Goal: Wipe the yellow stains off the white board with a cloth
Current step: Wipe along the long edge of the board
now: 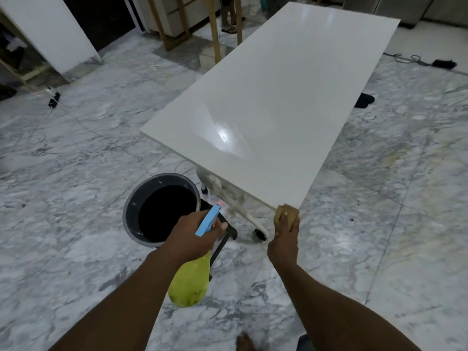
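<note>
A long glossy white board [273, 102] lies flat on a white stand, running away from me to the upper right. At its near corner my right hand [285, 236] pinches a small tan cloth [287, 211] against the board's edge. My left hand [195, 235] grips a spray bottle [188, 282] with a yellow-green body and a blue trigger head, held to the left of the board, over the floor. No yellow stain shows plainly on the board's top from here.
A grey bucket [136, 203] of dark liquid stands on the marble floor just left of the board's near end. The white stand [238, 206] has wheels under it. Wooden frames, another white panel [50, 31], cables and a person's feet lie farther off.
</note>
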The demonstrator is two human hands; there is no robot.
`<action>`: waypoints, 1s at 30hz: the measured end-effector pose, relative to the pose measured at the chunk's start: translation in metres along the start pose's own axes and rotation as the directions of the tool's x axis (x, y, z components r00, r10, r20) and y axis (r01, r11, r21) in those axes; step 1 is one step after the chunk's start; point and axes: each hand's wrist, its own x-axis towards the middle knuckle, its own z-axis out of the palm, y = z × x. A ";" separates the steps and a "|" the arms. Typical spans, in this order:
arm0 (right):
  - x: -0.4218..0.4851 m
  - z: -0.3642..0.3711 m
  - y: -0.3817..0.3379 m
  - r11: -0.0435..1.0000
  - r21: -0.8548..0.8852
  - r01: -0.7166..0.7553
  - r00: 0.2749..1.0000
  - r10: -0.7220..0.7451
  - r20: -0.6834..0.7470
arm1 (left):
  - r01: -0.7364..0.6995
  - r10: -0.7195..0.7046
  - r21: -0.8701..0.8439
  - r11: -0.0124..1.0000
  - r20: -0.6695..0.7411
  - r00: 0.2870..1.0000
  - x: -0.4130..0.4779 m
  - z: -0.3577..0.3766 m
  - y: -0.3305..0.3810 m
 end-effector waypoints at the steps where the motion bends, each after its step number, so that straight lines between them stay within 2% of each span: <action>1: -0.011 -0.006 -0.004 1.000 0.012 -0.011 1.000 0.011 0.003 | -0.014 0.014 -0.016 1.000 -0.003 1.000 -0.007 -0.004 -0.003; 4: -0.024 -0.021 -0.008 0.999 0.048 0.011 0.995 -0.006 -0.102 | -0.028 0.028 -0.025 0.999 0.002 1.000 -0.022 -0.006 -0.002; 7: -0.019 -0.033 -0.019 0.987 -0.043 0.153 0.959 -0.158 -0.235 | -0.033 0.034 -0.026 0.999 0.026 0.999 -0.032 -0.004 -0.005; 9: -0.004 -0.041 -0.028 0.965 -0.156 0.212 0.951 -0.241 -0.192 | -0.049 0.050 -0.034 0.998 0.027 0.998 -0.035 -0.004 -0.003; 14: 0.016 -0.028 -0.029 0.886 -0.382 0.263 0.965 -0.247 0.090 | -0.062 0.062 -0.009 0.998 0.025 0.998 -0.029 -0.007 -0.003; 18: 0.009 0.003 -0.021 0.812 -0.530 0.244 0.965 -0.257 0.050 | -0.065 0.065 -0.006 0.998 0.015 0.998 -0.016 -0.018 -0.006; 19: 0.003 0.014 -0.022 0.820 -0.516 0.249 0.967 -0.237 0.091 | -0.058 0.057 0.010 0.998 0.016 0.998 -0.011 -0.023 -0.009; 23: -0.026 0.038 -0.041 0.911 -0.277 0.305 0.939 -0.238 0.249 | -0.043 0.043 0.047 0.998 -0.002 0.999 0.001 -0.041 -0.018; 25: -0.026 0.038 -0.056 0.967 -0.113 0.227 0.941 -0.188 0.282 | -0.050 0.050 0.030 0.998 0.001 0.999 0.006 -0.046 -0.021; 26: -0.024 0.036 -0.067 0.993 0.028 0.111 0.941 -0.114 0.320 | -0.064 0.064 0.019 0.998 -0.006 0.998 0.008 -0.050 -0.022; 27: -0.021 0.031 -0.068 0.977 0.201 -0.066 0.931 -0.011 0.364 | -0.071 0.071 0.020 0.997 0.000 0.997 0.008 -0.047 -0.020; 29: -0.013 0.030 -0.091 0.828 0.443 -0.342 0.880 0.117 0.460 | -0.055 0.055 0.009 0.998 -0.020 0.998 0.008 -0.065 -0.031; 30: -0.008 0.024 -0.092 0.719 0.531 -0.448 0.852 0.164 0.497 | -0.047 0.047 -0.002 0.999 -0.012 0.999 0.009 -0.063 -0.030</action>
